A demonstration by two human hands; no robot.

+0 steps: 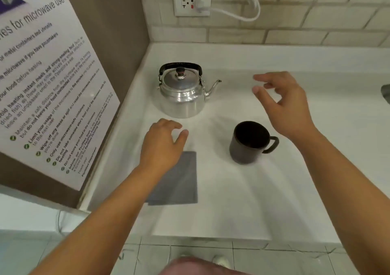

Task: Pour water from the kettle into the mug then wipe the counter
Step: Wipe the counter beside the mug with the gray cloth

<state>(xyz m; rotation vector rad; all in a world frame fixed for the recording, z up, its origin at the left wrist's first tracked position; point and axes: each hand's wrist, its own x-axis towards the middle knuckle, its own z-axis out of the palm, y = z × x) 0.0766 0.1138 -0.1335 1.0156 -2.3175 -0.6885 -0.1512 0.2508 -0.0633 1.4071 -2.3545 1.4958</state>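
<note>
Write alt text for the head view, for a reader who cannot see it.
Two bare hands hover open over a white counter, holding nothing: the left hand near a flat grey cloth, the right hand beyond a dark empty-looking mug. A lidded metal kettle stands in the corner, spout pointing right.

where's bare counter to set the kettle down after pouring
Bare counter runs right of the mug and in front of it to the near edge. Also free behind the kettle, toward the tiled wall. The left side is crowded: kettle, grey cloth, left hand.
</note>
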